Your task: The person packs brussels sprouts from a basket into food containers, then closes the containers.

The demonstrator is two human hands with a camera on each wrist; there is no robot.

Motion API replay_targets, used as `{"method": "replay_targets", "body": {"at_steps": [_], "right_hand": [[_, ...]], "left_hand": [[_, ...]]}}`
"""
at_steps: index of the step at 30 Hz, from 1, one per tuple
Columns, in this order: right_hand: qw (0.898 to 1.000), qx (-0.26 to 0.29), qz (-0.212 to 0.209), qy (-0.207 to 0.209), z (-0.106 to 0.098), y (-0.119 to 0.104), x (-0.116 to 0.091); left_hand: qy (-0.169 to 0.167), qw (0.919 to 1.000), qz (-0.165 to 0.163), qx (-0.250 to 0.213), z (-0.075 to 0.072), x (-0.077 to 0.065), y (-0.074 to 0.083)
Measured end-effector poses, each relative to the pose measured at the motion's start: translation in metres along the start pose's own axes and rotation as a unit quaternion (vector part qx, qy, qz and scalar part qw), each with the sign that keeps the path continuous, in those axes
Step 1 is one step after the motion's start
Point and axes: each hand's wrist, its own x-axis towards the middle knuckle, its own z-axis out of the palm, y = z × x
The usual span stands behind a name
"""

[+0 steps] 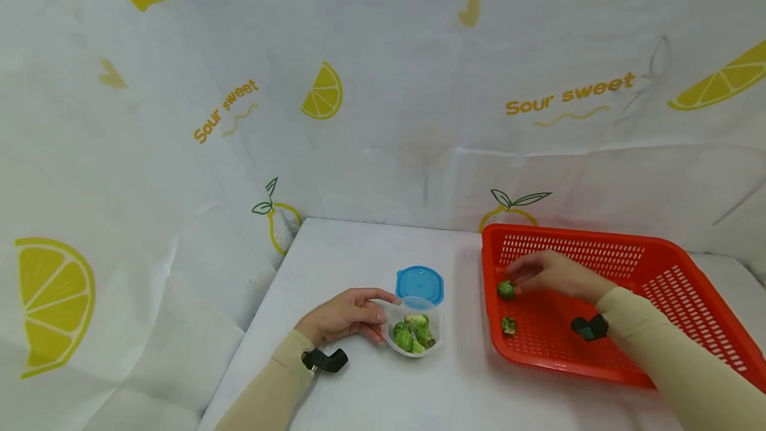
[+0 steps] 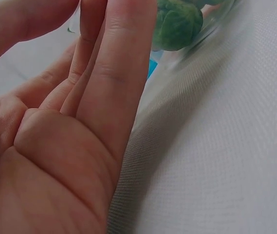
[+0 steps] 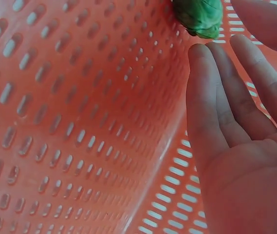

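Observation:
Green Brussels sprouts (image 1: 405,338) lie in a small clear plastic container (image 1: 439,344) on the white table. My left hand (image 1: 347,313) holds this container at its left side, with a finger reaching along the back rim. In the left wrist view, a sprout (image 2: 178,24) shows through the clear wall beyond the fingers. My right hand (image 1: 553,273) reaches into a red plastic basket (image 1: 556,366), fingers extended beside a Brussels sprout (image 1: 506,289). The right wrist view shows that sprout (image 3: 200,17) just past the fingertips, apart from them. Nearer the basket's front lies another sprout (image 1: 508,326).
Behind the container, a blue lid (image 1: 421,281) lies on the white table (image 1: 353,251). The basket's raised, slotted walls surround the right hand. A white sheet with lemon prints (image 1: 395,98) hangs behind the table and along its left side.

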Motion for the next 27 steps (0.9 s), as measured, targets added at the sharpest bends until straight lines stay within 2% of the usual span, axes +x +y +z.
{"method": "replay_targets", "body": {"at_steps": [7, 14, 27], "right_hand": [[1.0, -0.011, 0.006, -0.003, 0.003, 0.003, 0.005], [1.0, -0.002, 0.009, -0.013, 0.006, -0.005, 0.004], [1.0, -0.023, 0.018, -0.006, 0.01, -0.008, 0.009]], "left_hand": [[-0.002, 1.0, 0.003, 0.001, 0.0, 0.0, 0.0], [-0.002, 1.0, 0.004, -0.001, -0.001, 0.001, -0.001], [-0.003, 1.0, 0.004, 0.004, -0.002, 0.001, -0.001]]}}
